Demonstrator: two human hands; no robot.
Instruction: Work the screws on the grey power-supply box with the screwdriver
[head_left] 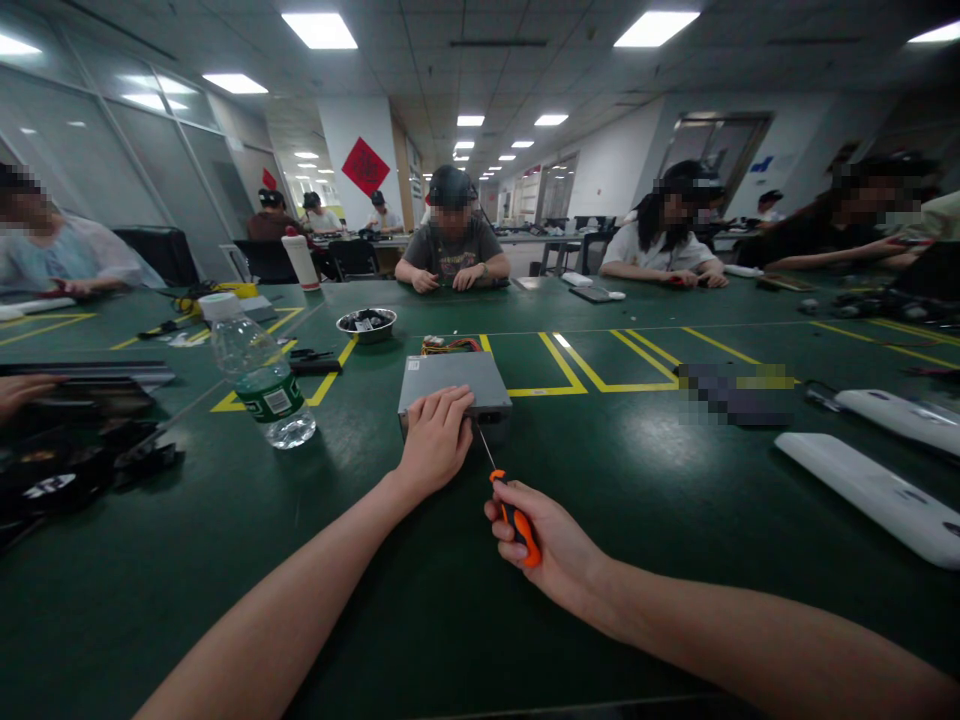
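In the head view a grey metal computer power supply lies on the green table in front of me, with coloured cables bunched behind it. My left hand lies over its top and front edge, fingers stretched out and close together on the metal. Wrapped around the orange and black handle of a screwdriver is my right hand. The thin shaft points up and left to the front face of the power supply, near its socket. Whether the tip sits in a screw is too small to tell.
A water bottle stands left of the power supply, with a metal bowl of small parts behind. White devices lie at right. Dark computer parts and another person's hand are at far left. Several people sit around.
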